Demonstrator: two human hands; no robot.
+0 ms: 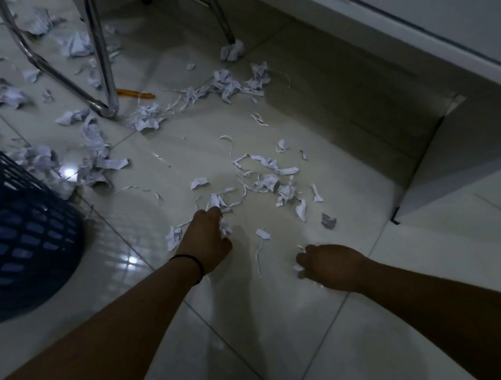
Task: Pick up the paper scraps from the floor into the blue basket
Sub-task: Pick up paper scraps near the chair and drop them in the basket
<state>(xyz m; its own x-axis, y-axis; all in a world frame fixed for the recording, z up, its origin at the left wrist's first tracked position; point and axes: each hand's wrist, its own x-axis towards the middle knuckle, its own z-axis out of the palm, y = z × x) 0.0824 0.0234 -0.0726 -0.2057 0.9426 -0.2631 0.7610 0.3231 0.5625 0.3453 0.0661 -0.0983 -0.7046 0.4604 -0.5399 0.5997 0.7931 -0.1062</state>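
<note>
White paper scraps [267, 182] lie strewn over the tiled floor, with a denser patch just beyond my hands and more around the chair legs. My left hand [205, 239] is down on the floor, fingers curled around a bunch of scraps, with other pieces showing at its fingertips and left side. My right hand [330, 265] is low at the right, closed on a few small scraps, near a thin paper strip [258, 255]. The blue basket [24, 237], a mesh-walled plastic one, stands at the left edge, well left of my left hand.
Chrome chair legs [101, 55] rise at the upper left with crumpled paper [75, 43] around them. An orange pen [136, 94] lies beside the legs. A white cabinet [457, 157] and its base run along the right. Another chrome leg [224, 21] stands farther back.
</note>
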